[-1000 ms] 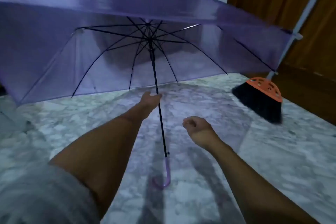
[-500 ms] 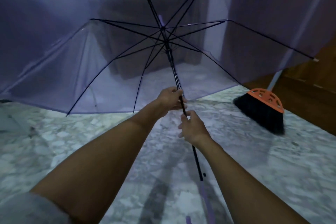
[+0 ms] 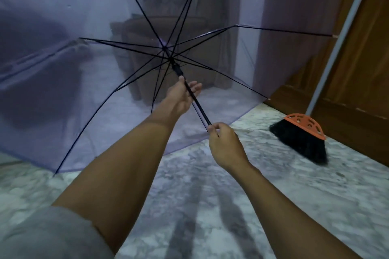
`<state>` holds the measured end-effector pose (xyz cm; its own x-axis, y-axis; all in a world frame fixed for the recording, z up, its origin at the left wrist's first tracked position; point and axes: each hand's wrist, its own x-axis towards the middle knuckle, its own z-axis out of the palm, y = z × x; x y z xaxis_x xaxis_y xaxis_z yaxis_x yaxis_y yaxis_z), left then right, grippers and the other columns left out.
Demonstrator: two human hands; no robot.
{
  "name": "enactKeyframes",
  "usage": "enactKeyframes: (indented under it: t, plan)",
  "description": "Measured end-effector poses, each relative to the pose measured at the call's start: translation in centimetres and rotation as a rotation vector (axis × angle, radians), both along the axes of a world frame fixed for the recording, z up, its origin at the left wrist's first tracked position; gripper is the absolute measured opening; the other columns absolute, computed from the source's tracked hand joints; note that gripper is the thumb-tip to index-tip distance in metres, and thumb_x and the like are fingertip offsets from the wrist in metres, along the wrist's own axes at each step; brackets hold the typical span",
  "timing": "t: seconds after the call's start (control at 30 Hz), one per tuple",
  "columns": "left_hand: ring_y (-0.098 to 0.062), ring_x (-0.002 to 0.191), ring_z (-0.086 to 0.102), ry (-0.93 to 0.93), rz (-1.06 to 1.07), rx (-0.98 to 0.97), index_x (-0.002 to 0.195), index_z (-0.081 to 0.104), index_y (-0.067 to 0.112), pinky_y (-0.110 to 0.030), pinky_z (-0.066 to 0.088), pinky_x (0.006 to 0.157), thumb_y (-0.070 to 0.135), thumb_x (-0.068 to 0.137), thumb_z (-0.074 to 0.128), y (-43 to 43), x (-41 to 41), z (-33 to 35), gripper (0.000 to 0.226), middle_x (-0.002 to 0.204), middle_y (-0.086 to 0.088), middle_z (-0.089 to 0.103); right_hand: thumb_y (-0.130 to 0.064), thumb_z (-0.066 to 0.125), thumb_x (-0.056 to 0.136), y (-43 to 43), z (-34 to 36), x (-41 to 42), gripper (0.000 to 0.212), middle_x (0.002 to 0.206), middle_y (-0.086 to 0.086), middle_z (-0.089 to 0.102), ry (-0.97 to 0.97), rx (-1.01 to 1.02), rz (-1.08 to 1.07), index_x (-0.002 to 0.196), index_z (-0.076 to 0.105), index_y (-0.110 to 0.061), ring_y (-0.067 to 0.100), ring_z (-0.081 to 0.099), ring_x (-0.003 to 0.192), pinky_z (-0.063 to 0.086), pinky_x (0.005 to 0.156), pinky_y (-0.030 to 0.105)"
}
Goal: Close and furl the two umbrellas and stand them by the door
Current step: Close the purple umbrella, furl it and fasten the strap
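Your left hand (image 3: 182,96) is up at the umbrella (image 3: 73,90), just below the runner (image 3: 177,69). Palm faces up, fingers loose and nearly straight, with the thin black shaft (image 3: 200,109) lying across the palm between thumb and fingers; no real grip there. Your right hand (image 3: 226,146) is lower and nearer you, apart from the left, with thumb and curled fingertips pinching the shaft's near end. The shaft below that pinch is hidden by the hand. The umbrella is fully open and held off the ground, tilted away beyond both hands. The canopy is a translucent purple film, smooth and taut, and thin black metal ribs (image 3: 143,75) fan out from the hub. The canopy's lower edge curves low over the floor (image 3: 273,206) left of your left forearm. The floor is mottled grey-white marble. Right of your right hand is a broom (image 3: 301,139) with an orange half-round plastic head, black bristles and a pale straight pole (image 3: 339,38). It leans against a brown panelled wooden door (image 3: 357,69). Grey cloth (image 3: 42,233) sits at your left elbow.
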<state>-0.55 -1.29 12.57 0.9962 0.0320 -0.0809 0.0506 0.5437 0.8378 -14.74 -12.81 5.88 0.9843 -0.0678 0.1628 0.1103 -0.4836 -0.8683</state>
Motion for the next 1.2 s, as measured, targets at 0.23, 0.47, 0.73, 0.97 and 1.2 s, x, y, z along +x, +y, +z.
enactKeyframes:
  t: [0.23,0.47,0.73,0.97,1.2]
  plan:
    - [-0.020,0.067,0.052,0.024,0.071,-0.110,0.085,0.046,0.007,-0.033,0.053,0.063,0.025,0.107,0.030,2.4,0.4,1.2,0.032,0.080,-0.009,0.049,-0.039,0.039,0.105,-1.2,-0.9,-1.1,0.029,0.068,-0.003,0.044,0.009,0.113,0.213,0.112,0.063,-0.023,0.003,0.036,0.045,0.032,0.053,0.026]
    - [-0.020,0.066,0.051,-0.011,0.093,-0.093,0.080,0.047,0.007,-0.032,0.053,0.064,0.030,0.106,0.030,3.2,0.7,0.7,0.039,0.078,-0.009,0.049,-0.050,0.030,0.104,-3.4,-2.5,-2.3,0.045,0.057,-0.002,0.034,0.190,0.059,0.208,0.086,0.056,-0.018,0.006,0.026,0.040,0.026,0.046,0.021]
    - [-0.022,0.076,0.065,0.051,-0.039,0.009,0.082,0.044,0.013,-0.036,0.059,0.054,0.034,0.106,0.033,2.0,-1.2,0.0,0.033,0.075,-0.006,0.054,-0.046,0.030,0.105,-2.0,-1.5,-1.5,0.035,0.072,-0.008,0.047,0.103,-0.058,0.116,0.088,0.052,-0.026,0.010,0.043,0.064,0.034,0.060,0.026]
    - [-0.012,0.038,0.024,0.043,-0.215,0.024,0.074,0.034,0.016,-0.022,0.028,0.040,0.028,0.108,0.025,-2.4,-2.6,-0.6,0.037,0.048,0.002,0.028,-0.032,0.032,0.108,-0.9,0.9,3.5,0.034,0.066,-0.001,0.040,-0.016,-0.081,0.066,0.085,0.051,-0.014,0.012,0.036,0.056,0.031,0.057,0.029]
    - [-0.010,0.030,0.020,-0.007,-0.156,-0.019,0.073,0.034,0.015,-0.021,0.020,0.039,0.029,0.108,0.022,0.6,-0.2,-0.1,0.039,0.039,0.004,0.023,-0.046,0.053,0.098,-1.2,-0.3,3.2,0.046,0.078,0.001,0.052,0.095,0.125,0.153,0.116,0.061,-0.005,0.018,0.047,0.058,0.041,0.057,0.027]
